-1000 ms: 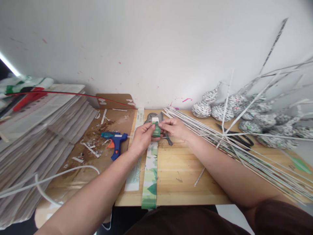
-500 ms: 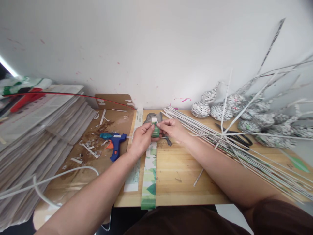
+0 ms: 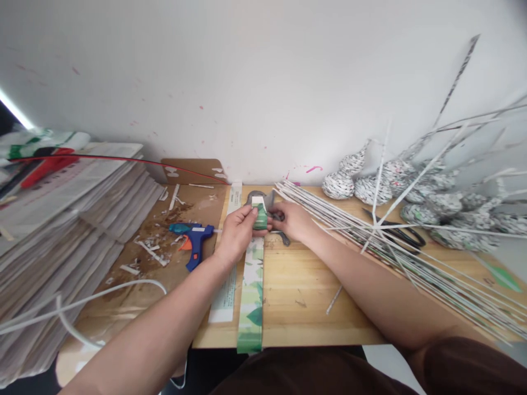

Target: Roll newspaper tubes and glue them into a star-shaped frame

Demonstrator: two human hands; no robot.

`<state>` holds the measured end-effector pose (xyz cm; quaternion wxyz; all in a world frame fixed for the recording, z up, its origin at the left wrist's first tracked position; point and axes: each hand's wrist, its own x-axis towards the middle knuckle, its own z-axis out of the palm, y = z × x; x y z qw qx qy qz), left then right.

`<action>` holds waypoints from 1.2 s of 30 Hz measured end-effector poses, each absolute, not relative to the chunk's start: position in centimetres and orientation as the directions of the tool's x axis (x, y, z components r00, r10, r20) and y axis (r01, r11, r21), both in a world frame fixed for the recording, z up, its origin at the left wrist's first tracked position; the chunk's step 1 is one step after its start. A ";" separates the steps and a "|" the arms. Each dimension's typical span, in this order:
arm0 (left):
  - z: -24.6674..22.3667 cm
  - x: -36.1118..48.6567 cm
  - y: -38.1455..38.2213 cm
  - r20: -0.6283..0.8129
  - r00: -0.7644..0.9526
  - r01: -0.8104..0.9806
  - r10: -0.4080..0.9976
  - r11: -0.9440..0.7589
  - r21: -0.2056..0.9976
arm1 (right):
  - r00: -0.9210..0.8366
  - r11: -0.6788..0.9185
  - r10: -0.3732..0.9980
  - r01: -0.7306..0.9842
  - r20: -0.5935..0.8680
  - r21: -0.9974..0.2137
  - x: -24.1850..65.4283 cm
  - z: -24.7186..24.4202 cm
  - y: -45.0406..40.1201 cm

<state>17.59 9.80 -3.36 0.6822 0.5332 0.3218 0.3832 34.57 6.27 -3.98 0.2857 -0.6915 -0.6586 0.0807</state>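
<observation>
My left hand (image 3: 237, 233) pinches a folded green-and-white piece of printed paper (image 3: 260, 215) between thumb and fingers. Beneath it, a long leaf-patterned paper strip (image 3: 252, 296) runs toward the table's front edge. A grey object (image 3: 284, 238) lies behind and beside the folded paper; its kind is unclear, as my hands cover much of it. Just right of the paper, my right hand (image 3: 291, 220) is closed, its curled fingers on a dark grey part of that object. A white printed paper strip (image 3: 222, 302) lies left of the leaf-patterned one.
On the cardboard at left rest a blue glue gun (image 3: 198, 241) and paper scraps. A tall stack of newspapers (image 3: 94, 219) stands farther left. At right are rolled paper sticks (image 3: 432, 280), black-handled scissors (image 3: 405, 237) and several woven paper gourd shapes (image 3: 373, 189).
My right hand has left the folded paper's edge and closed on the grey object beside it. My left hand keeps the paper, shifted slightly left.
</observation>
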 end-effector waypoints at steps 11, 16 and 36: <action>-3.6 17.6 9.9 -0.046 0.504 -0.154 0.863 0.142 0.978 | 0.078 0.155 0.915 0.838 0.395 -0.523 34.5 -3.5 6.1; -3.6 17.5 10.0 -0.031 0.522 -0.126 0.852 0.113 0.986 | 0.201 0.045 0.967 0.473 0.158 -0.880 34.2 -2.0 5.9; -3.4 17.5 9.6 -0.019 0.560 -0.107 0.828 0.095 0.990 | 0.132 -0.144 0.976 -0.218 -0.176 -0.965 32.8 -2.2 6.1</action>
